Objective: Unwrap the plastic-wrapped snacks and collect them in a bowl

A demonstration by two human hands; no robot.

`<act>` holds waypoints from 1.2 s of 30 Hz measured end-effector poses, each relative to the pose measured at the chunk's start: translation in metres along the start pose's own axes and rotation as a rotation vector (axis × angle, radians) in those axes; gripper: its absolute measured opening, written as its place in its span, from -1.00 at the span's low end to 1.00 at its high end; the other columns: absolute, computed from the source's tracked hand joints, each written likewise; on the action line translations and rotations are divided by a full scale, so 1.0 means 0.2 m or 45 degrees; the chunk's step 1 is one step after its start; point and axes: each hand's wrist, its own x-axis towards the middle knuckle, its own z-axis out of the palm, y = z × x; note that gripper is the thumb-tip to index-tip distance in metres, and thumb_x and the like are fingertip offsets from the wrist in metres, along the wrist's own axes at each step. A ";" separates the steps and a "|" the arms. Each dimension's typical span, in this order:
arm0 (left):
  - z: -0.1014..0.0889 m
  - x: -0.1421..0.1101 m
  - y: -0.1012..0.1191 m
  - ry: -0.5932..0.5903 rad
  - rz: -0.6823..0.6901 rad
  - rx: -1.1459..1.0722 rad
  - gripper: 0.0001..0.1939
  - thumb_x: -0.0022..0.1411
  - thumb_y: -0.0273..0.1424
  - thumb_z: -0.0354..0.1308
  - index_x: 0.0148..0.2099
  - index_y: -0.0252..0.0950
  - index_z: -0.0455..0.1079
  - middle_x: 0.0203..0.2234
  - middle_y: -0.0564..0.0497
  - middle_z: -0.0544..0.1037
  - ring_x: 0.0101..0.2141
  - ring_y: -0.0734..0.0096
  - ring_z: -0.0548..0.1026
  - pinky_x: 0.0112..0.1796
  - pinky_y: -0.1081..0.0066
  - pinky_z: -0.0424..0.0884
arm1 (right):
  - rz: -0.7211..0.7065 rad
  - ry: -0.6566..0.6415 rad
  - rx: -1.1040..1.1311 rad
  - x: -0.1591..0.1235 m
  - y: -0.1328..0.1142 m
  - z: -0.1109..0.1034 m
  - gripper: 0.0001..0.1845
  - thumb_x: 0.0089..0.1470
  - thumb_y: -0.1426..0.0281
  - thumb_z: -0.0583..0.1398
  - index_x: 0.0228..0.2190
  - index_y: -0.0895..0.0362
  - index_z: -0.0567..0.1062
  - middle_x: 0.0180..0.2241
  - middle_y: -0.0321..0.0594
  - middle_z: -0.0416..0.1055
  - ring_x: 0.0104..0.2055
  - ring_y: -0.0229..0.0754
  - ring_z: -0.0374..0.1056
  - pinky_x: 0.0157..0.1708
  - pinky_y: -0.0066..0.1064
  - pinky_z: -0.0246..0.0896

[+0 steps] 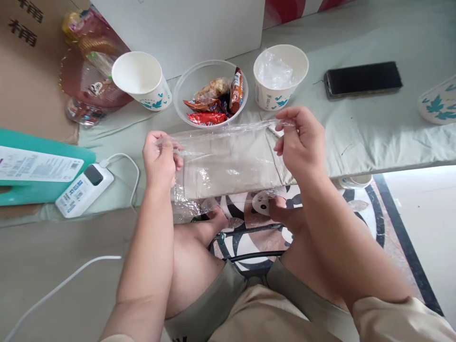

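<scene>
A clear plastic bag (228, 161) is stretched flat between my two hands, its upper edge pulled nearly level. My left hand (162, 156) pinches the bag's upper left corner. At the opposite corner, my right hand (301, 140) grips the film between thumb and fingers. Just beyond the bag stands a clear plastic bowl (181, 102) holding several wrapped snacks (213, 102). Close to my right hand, a paper cup (270, 97) with a leaf print has crumpled clear plastic (274, 71) inside. Another paper cup (155, 95) is beyond my left hand.
On the cloth-covered surface (384, 128) lie a phone (363, 80) and a white power bank (84, 190) with a cable. A green jug (42, 161) lies at the left, near a pink basket (71, 80) of snacks. One more cup (440, 102) stands far right.
</scene>
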 end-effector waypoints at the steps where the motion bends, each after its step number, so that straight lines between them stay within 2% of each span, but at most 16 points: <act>1: 0.00 -0.01 0.00 -0.016 0.002 0.035 -0.85 0.49 -0.43 0.08 -0.23 -0.22 0.25 -0.66 0.21 0.41 -0.82 0.63 0.18 -0.82 0.60 -0.06 | -0.017 0.017 -0.001 0.00 0.01 0.00 -0.69 0.40 0.18 0.03 -0.01 -0.03 0.48 -0.20 -0.18 0.50 -0.26 -0.15 0.50 -0.26 -0.24 0.45; 3: -0.01 -0.01 0.01 -0.027 0.008 0.119 -0.86 0.49 -0.41 0.09 -0.22 -0.22 0.26 -0.72 0.25 0.33 -0.84 0.63 0.11 -0.82 0.60 -0.11 | -0.045 0.061 0.001 0.01 0.03 -0.01 -0.67 0.41 0.14 0.01 0.00 -0.05 0.47 -0.20 -0.18 0.49 -0.21 -0.12 0.50 -0.25 -0.23 0.45; 7: -0.03 -0.01 0.01 0.002 0.081 0.184 -0.86 0.41 -0.46 0.18 -0.23 -0.24 0.28 -0.72 0.26 0.30 -0.79 0.64 0.18 -0.80 0.64 -0.07 | 0.027 0.046 0.104 0.04 0.01 -0.02 -0.61 0.38 0.02 0.04 0.06 -0.08 0.42 -0.16 -0.16 0.51 -0.23 -0.14 0.51 -0.32 -0.27 0.42; 11: -0.02 -0.02 0.04 0.074 0.051 0.000 -0.83 0.49 -0.46 0.05 -0.22 -0.20 0.18 -0.73 0.29 0.29 -0.81 0.63 0.12 -0.79 0.61 -0.15 | 0.121 -0.063 0.302 0.03 -0.09 -0.03 -0.46 0.25 -0.07 0.19 0.16 -0.15 0.37 0.08 -0.12 0.49 0.01 -0.05 0.52 -0.12 -0.22 0.45; 13: -0.01 -0.02 0.07 0.151 -0.003 -0.127 -0.81 0.56 -0.40 -0.07 -0.22 -0.16 0.11 -0.72 0.31 0.25 -0.83 0.62 0.05 -0.78 0.57 -0.22 | 0.160 -0.202 0.375 0.02 -0.13 -0.03 -0.43 0.15 -0.05 0.29 0.10 -0.08 0.44 0.07 -0.11 0.50 0.08 -0.01 0.50 -0.01 -0.16 0.45; 17: -0.02 -0.01 0.11 0.316 -0.085 -0.311 -0.79 0.60 -0.34 -0.15 -0.21 -0.15 0.06 -0.69 0.31 0.15 -0.79 0.65 0.02 -0.72 0.57 -0.23 | 0.431 -0.554 0.342 -0.02 -0.14 0.02 -0.58 0.03 0.06 0.38 -0.19 0.10 0.58 -0.18 -0.12 0.59 -0.06 -0.04 0.53 0.05 -0.11 0.45; 19: -0.02 -0.01 0.12 0.375 -0.115 -0.334 -0.81 0.59 -0.36 -0.14 -0.19 -0.16 0.08 -0.67 0.30 0.15 -0.76 0.66 0.02 -0.70 0.57 -0.20 | 0.563 -0.594 0.414 -0.02 -0.13 0.04 -0.58 0.09 0.01 0.33 -0.26 0.12 0.57 -0.23 -0.11 0.60 -0.12 -0.08 0.55 0.00 -0.16 0.50; 21: -0.03 -0.01 0.13 0.433 -0.156 -0.330 -0.82 0.58 -0.36 -0.13 -0.18 -0.16 0.10 -0.66 0.29 0.17 -0.74 0.67 0.03 -0.68 0.58 -0.18 | 0.649 -0.601 0.541 -0.03 -0.13 0.05 -0.49 0.16 -0.09 0.24 -0.26 0.12 0.56 -0.23 -0.07 0.61 -0.16 -0.10 0.57 -0.08 -0.22 0.55; 24: -0.03 -0.02 0.14 0.507 -0.195 -0.323 -0.82 0.58 -0.35 -0.13 -0.18 -0.17 0.10 -0.65 0.28 0.18 -0.72 0.68 0.02 -0.67 0.59 -0.18 | 0.778 -0.733 0.587 -0.05 -0.15 0.05 -0.44 0.14 -0.13 0.26 -0.22 0.12 0.55 -0.23 -0.03 0.63 -0.21 -0.08 0.59 -0.21 -0.24 0.58; 27: -0.02 -0.01 0.14 0.530 -0.225 -0.328 -0.84 0.58 -0.36 -0.13 -0.17 -0.17 0.10 -0.64 0.28 0.17 -0.72 0.69 0.03 -0.67 0.60 -0.17 | 0.850 -1.071 0.462 -0.09 -0.18 0.07 -0.54 0.04 0.00 0.39 -0.27 0.14 0.58 -0.26 -0.05 0.64 -0.27 -0.11 0.58 -0.31 -0.33 0.56; 29: -0.02 -0.01 0.15 0.537 -0.243 -0.330 -0.84 0.58 -0.35 -0.13 -0.17 -0.17 0.10 -0.63 0.28 0.16 -0.71 0.69 0.03 -0.67 0.60 -0.17 | 0.807 -1.342 0.413 -0.12 -0.20 0.08 -0.67 0.02 0.13 0.42 -0.36 0.14 0.60 -0.35 -0.15 0.61 -0.33 -0.18 0.55 -0.37 -0.41 0.50; 31: -0.02 -0.01 0.15 0.546 -0.260 -0.333 -0.84 0.58 -0.34 -0.13 -0.17 -0.17 0.09 -0.62 0.27 0.15 -0.71 0.70 0.03 -0.67 0.61 -0.17 | 0.731 -1.485 0.468 -0.15 -0.22 0.10 -0.80 0.04 0.25 0.38 -0.44 0.12 0.57 -0.43 -0.25 0.57 -0.38 -0.26 0.49 -0.38 -0.47 0.45; 33: -0.03 -0.01 0.15 0.550 -0.270 -0.338 -0.83 0.58 -0.34 -0.14 -0.18 -0.16 0.08 -0.61 0.27 0.14 -0.71 0.71 0.03 -0.66 0.62 -0.17 | 0.715 -1.445 0.591 -0.17 -0.24 0.11 -0.86 0.07 0.33 0.33 -0.45 0.11 0.53 -0.46 -0.31 0.54 -0.40 -0.32 0.47 -0.36 -0.51 0.43; 36: -0.04 0.00 0.16 0.564 -0.270 -0.349 -0.82 0.58 -0.35 -0.16 -0.19 -0.16 0.06 -0.60 0.27 0.12 -0.71 0.71 0.03 -0.66 0.61 -0.16 | 0.803 -1.261 0.700 -0.16 -0.25 0.11 -0.89 0.04 0.42 0.34 -0.39 0.10 0.48 -0.50 -0.36 0.52 -0.43 -0.34 0.49 -0.39 -0.54 0.43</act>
